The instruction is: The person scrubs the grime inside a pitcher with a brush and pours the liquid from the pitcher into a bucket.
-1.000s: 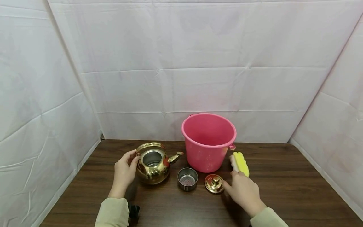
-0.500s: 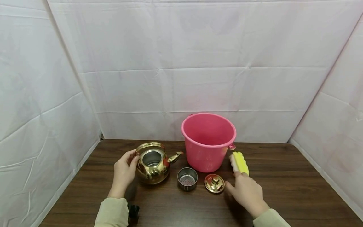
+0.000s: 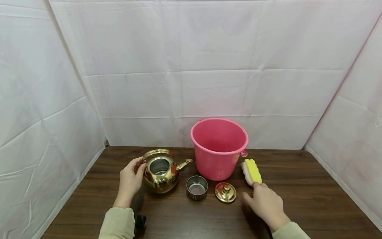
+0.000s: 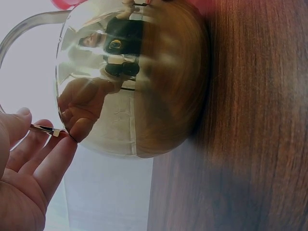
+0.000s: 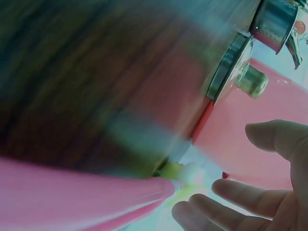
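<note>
Kettle (image 3: 161,183) immed. R of L hand (image 3: 130,178)

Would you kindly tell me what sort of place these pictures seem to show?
Probably a makeshift indoor booth, perhaps for recording: creased white sheets stand along three sides of a brown table, where a kettle and a pink bucket are set out.
</note>
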`<state>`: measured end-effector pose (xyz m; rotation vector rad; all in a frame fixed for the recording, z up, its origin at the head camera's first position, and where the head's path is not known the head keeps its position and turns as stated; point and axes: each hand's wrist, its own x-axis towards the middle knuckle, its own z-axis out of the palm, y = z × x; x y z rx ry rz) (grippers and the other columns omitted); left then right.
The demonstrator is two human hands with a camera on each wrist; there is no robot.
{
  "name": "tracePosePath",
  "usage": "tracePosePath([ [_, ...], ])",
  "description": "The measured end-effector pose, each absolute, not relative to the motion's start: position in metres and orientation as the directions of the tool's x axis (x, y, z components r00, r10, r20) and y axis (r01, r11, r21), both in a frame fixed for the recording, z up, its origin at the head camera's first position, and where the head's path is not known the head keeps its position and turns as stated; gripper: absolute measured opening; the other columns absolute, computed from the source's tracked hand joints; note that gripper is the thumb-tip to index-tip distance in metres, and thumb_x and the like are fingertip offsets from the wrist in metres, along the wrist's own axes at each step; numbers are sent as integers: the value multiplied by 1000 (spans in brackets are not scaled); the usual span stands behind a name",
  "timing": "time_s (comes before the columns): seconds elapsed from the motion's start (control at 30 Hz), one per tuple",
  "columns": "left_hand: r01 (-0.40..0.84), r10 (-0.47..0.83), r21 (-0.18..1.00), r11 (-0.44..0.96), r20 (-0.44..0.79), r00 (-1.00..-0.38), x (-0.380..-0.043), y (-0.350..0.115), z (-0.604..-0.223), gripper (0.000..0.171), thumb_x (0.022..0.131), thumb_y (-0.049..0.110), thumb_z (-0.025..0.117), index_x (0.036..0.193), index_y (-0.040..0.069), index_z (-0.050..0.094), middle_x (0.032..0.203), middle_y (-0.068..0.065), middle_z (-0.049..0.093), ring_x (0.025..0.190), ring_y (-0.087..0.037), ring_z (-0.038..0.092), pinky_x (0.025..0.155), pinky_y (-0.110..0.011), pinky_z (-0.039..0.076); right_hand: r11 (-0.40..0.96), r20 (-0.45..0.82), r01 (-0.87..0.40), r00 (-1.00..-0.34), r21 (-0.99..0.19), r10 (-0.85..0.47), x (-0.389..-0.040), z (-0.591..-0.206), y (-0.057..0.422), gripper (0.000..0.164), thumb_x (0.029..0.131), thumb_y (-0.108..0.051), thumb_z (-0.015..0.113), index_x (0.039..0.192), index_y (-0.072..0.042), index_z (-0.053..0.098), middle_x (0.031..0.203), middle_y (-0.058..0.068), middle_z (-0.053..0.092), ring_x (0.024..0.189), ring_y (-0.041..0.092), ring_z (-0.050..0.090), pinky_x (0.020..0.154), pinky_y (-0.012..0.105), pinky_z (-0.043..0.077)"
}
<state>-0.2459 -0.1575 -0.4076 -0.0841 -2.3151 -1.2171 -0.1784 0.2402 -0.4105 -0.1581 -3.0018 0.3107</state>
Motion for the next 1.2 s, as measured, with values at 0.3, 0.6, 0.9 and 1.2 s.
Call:
tracePosePath([
  [0.3, 273, -175, 759, 591, 450, -876, -244, -157, -406, 25, 93, 6, 58, 117, -1, 62, 105, -18, 69, 94, -30, 66, 77, -39, 54, 971, 60, 119, -989, -209, 135, -176, -412, 250, 42, 80, -37, 65, 95, 1, 62, 76, 12, 58, 59, 25, 56, 45, 43, 43],
  [0.6, 331, -185, 724, 605, 532, -826, -244, -156, -408, 22, 89, 3, 62, 111, -3, 64, 98, -19, 70, 85, -29, 67, 67, -30, 54, 966, -27, 151, -988, -211, 149, -172, -414, 264, 25, 79, -27, 68, 72, -6, 55, 63, 5, 52, 55, 21, 49, 43, 38, 39],
  [0.9, 270, -177, 752, 602, 455, -873, -245, -158, -407, 25, 92, 5, 59, 116, -1, 63, 104, -17, 69, 94, -30, 66, 76, -39, 54, 966, -112, 177, -981, -187, 158, -171, -418, 272, 22, 79, -22, 69, 79, -4, 57, 66, 6, 54, 58, 22, 51, 47, 41, 42],
  [1.2, 268, -175, 754, 600, 450, -876, -244, -158, -406, 25, 92, 7, 59, 116, 0, 62, 105, -17, 69, 96, -30, 66, 78, -41, 54, 958, -99, 174, -983, -228, 155, -169, -418, 276, 13, 77, -16, 64, 74, -6, 55, 66, 5, 53, 60, 23, 50, 48, 40, 41],
])
